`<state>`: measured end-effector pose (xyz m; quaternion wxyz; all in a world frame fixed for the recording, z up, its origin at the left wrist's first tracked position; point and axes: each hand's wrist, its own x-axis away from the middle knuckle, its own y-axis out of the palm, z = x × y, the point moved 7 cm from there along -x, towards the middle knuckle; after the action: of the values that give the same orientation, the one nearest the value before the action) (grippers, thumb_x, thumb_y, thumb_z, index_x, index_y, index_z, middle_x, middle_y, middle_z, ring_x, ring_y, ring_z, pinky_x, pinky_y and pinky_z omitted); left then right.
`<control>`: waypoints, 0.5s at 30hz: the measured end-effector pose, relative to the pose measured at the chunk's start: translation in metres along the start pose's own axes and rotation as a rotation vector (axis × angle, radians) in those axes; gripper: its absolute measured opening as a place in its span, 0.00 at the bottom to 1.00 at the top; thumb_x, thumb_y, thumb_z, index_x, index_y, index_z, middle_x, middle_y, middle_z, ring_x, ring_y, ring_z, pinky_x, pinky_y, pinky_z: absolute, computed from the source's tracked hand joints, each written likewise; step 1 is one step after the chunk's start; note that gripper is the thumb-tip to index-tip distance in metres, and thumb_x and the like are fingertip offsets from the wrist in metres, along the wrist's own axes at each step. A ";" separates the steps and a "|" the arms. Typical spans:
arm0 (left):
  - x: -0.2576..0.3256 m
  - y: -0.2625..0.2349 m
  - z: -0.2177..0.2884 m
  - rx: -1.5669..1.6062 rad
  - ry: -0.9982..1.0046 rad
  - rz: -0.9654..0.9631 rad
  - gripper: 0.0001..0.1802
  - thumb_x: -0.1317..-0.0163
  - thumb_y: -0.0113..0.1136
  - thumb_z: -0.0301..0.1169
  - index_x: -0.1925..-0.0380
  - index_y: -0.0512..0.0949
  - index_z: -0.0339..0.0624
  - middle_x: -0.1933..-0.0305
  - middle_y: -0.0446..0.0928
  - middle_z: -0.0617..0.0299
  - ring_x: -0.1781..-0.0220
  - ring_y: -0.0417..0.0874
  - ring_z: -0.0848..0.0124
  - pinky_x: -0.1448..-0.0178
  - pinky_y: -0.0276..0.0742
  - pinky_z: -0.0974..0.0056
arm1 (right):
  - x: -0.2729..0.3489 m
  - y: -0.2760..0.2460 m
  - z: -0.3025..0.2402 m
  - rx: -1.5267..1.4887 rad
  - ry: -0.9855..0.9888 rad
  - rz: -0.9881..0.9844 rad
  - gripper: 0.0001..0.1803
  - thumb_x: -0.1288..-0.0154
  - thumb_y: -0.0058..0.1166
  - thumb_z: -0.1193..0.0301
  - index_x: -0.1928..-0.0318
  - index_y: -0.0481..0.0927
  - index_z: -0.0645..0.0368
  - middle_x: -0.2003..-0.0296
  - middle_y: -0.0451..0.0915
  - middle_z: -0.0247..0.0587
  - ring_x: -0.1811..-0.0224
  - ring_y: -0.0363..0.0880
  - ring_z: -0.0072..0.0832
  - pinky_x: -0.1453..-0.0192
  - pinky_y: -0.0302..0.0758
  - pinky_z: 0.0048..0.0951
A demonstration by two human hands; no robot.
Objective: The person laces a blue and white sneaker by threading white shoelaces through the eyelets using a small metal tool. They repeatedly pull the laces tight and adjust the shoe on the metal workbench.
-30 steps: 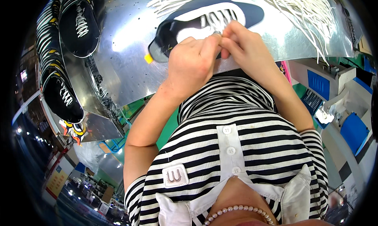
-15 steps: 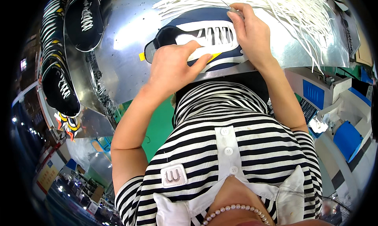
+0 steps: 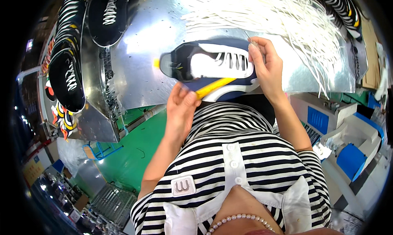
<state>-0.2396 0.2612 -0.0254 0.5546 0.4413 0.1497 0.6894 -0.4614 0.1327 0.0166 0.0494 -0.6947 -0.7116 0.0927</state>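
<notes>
While the person looks straight down over a black-and-white striped top (image 3: pixel 245 161), a navy and white shoe (image 3: pixel 208 69) lies on its side on a shiny metal table (image 3: pixel 151 59), its long axis running left to right across the view, with the heel opening toward the person's left and the laced toe end toward the right. The left hand (image 3: pixel 180 112) sits just below the shoe's near edge, fingers curled together around the lower end of a yellow stick-like tool (image 3: pixel 215 86), which slants up and to the right across the shoe's side. The right hand (image 3: pixel 268 67) rests against the shoe's toe end, thumb and forefinger pinched on what looks like the tip of a white lace (image 3: pixel 254 42), the other fingers loosely bent; this hand is the one nearer the lace holes (image 3: pixel 235 61), which lie just left of its fingertips. A heap of loose white laces (image 3: pixel 278 18) spreads over the table beyond the shoe. Rows of finished dark shoes (image 3: pixel 69 71) with white laces stand along the table's left side, well apart from both hands
</notes>
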 end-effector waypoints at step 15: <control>-0.227 0.015 0.301 -2.076 0.920 0.713 0.28 0.38 0.65 0.44 0.51 0.71 0.29 0.52 0.74 0.40 0.55 0.80 0.41 0.53 0.78 0.47 | -0.102 0.064 -0.018 0.778 -0.475 -0.120 0.11 0.39 0.61 0.70 0.56 0.81 0.52 0.63 0.76 0.36 0.71 0.80 0.38 0.68 0.76 0.37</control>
<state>-0.0167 -0.0327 0.0551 0.3178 -0.4910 -0.4264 0.6900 -0.3917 0.0336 0.0273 0.1474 -0.5415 -0.6547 0.5064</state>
